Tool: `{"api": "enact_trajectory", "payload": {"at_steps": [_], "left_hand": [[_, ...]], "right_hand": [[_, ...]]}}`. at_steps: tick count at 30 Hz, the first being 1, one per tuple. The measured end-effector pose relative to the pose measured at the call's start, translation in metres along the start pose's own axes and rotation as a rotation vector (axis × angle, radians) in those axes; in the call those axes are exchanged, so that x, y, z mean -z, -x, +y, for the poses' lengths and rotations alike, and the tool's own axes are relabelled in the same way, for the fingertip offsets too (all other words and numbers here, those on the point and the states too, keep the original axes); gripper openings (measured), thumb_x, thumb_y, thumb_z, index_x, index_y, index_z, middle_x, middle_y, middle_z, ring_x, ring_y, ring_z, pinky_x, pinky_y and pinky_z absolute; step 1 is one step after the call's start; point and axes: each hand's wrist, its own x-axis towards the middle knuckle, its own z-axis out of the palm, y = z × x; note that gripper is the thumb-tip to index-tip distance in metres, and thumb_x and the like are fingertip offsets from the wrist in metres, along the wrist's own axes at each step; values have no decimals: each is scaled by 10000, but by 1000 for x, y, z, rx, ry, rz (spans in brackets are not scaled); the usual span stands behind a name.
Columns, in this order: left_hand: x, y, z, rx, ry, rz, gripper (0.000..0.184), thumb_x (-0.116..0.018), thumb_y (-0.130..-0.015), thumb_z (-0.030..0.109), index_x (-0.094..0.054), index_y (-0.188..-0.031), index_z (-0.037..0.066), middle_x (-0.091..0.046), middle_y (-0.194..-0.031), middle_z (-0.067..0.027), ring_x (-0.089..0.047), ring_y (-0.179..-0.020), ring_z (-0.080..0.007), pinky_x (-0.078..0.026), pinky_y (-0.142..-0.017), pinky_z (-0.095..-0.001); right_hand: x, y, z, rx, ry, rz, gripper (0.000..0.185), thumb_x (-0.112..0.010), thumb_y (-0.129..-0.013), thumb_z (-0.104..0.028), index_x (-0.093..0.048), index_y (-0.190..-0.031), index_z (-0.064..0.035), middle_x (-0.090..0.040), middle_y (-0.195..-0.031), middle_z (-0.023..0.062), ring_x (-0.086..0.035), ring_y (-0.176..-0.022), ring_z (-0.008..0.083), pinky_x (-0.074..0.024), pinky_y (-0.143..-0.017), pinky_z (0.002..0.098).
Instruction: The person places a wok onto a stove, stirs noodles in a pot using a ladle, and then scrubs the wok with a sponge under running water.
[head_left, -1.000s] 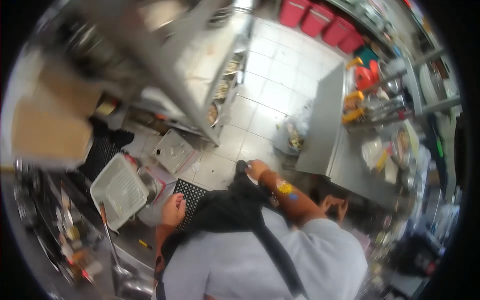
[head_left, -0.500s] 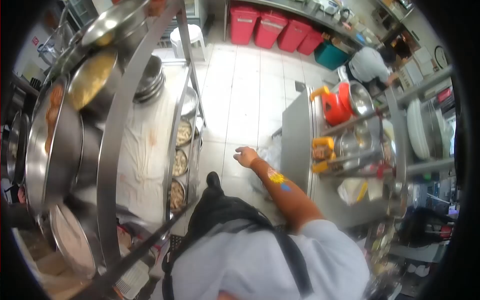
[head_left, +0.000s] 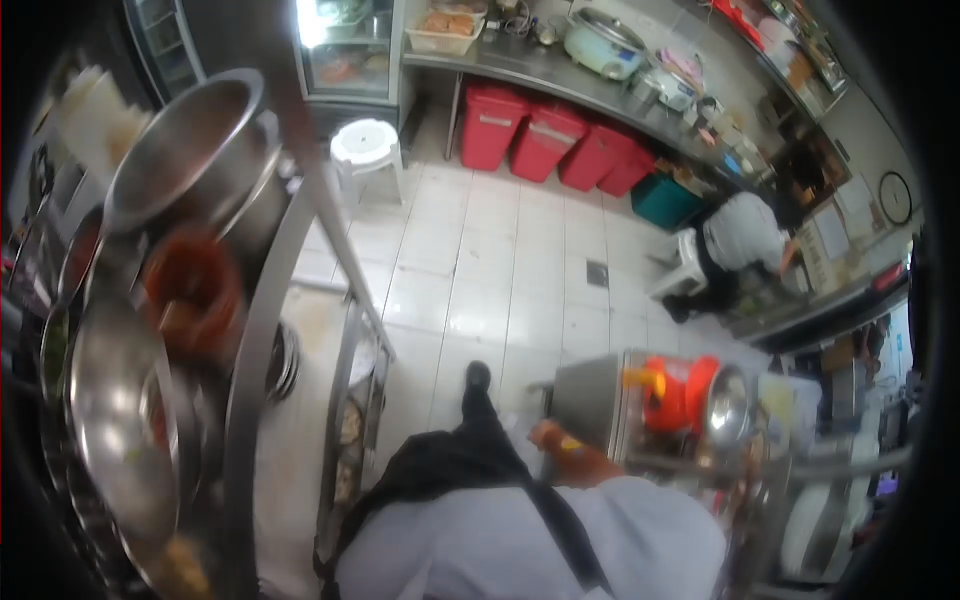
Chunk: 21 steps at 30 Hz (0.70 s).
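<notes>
My right hand [head_left: 545,436] hangs low in front of my body, near the side of a steel counter [head_left: 585,400]. It is smeared by motion, so its finger shape is unclear, and I make out nothing held in it. My left hand is out of the picture. On the counter stands an orange-red container [head_left: 680,395] with a yellow part, beside a shiny metal bowl [head_left: 730,405]. To my left, a metal rack [head_left: 262,370] carries large steel bowls [head_left: 125,400] and a tub of red sauce [head_left: 195,290].
White floor tiles [head_left: 420,290] stretch ahead. A white stool [head_left: 365,145] stands by a glass-door fridge [head_left: 345,50]. Red bins [head_left: 550,140] and a green bin [head_left: 665,200] sit under the back counter [head_left: 520,70]. Another person [head_left: 745,235] bends over at the right, beside a white stool.
My view has tilted up and moved forward, bringing in the back counter and fridge. My right hand, earlier stretched out with fingers apart, now appears lower and nearer my body. My foot has stepped forward.
</notes>
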Motion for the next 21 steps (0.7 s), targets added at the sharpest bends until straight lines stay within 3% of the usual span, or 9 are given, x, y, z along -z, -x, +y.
{"api": "enact_trajectory", "payload": {"at_steps": [1, 3, 4, 7, 9, 14, 18, 20, 21], "left_hand": [[-5, -17, 12, 8, -17, -7, 300, -595, -891, 291, -683, -1061, 60, -687, -1045, -199, -662, -988, -361, -517, -870, -445], [-16, -50, 30, 57, -88, -57, 300, -595, -890, 290, -684, -1061, 61, -687, -1046, -199, -661, -992, -361, -516, -872, -445], [-21, -61, 37, 98, -142, -95, 300, -596, -890, 290, -684, -1061, 61, -687, -1047, -199, -661, -994, -361, -516, -874, -445], [-21, -84, 67, 217, -242, -184, 299, -597, -888, 290, -686, -1061, 63, -687, -1049, -198, -660, -1000, -361, -515, -877, -444], [-19, -83, 85, 284, -231, -177, 298, -597, -887, 290, -687, -1061, 64, -687, -1050, -198, -659, -1004, -361, -514, -880, -444], [-41, -117, 126, 356, -62, -72, 297, -599, -885, 290, -689, -1060, 67, -687, -1052, -197, -657, -1014, -360, -512, -886, -443], [-55, -180, 168, 325, 85, 1, 297, -600, -883, 289, -691, -1059, 69, -686, -1055, -197, -655, -1021, -360, -510, -890, -443], [-56, -208, 186, 315, 144, 37, 296, -600, -882, 289, -692, -1059, 70, -686, -1056, -196, -655, -1025, -360, -509, -893, -443], [-54, -217, 195, 317, 177, 57, 296, -601, -882, 289, -692, -1059, 70, -686, -1056, -196, -654, -1027, -360, -509, -894, -442]], "right_hand": [[30, -19, 7, -32, 2, -27, 405, -554, -878, -367, -739, -1022, -37, -726, -964, 175, -704, -935, 232, -529, -912, 412], [84, -62, 19, 73, 175, 509, 356, -536, -912, -330, -749, -1020, -66, -729, -913, 150, -710, -882, 252, -545, -883, 407], [133, -74, 10, 26, 95, 580, 299, -537, -912, -292, -754, -938, -88, -712, -911, 135, -683, -873, 294, -547, -837, 426], [332, -59, -36, 171, -175, 488, 433, -519, -921, -385, -666, -1112, -26, -634, -1193, 231, -587, -1123, 405, -467, -979, 460], [437, -85, -81, 258, -347, 621, 458, -552, -902, -368, -651, -1195, -30, -632, -1221, 235, -578, -1165, 393, -451, -1021, 435], [641, -35, -249, 857, -502, 689, 438, -630, -884, -322, -652, -1198, -18, -681, -1122, 221, -666, -997, 362, -519, -879, 403], [717, -105, -302, 881, -188, 740, 427, -633, -888, -335, -662, -1181, -26, -683, -1109, 222, -652, -1027, 370, -506, -920, 417], [743, -213, -251, 966, -59, 887, 373, -629, -898, -330, -693, -1122, -38, -688, -1098, 215, -634, -1045, 388, -488, -959, 430], [750, -279, -189, 1069, 278, 1130, 278, -652, -868, -263, -700, -1050, -60, -696, -1031, 177, -654, -999, 329, -512, -902, 427]]}}
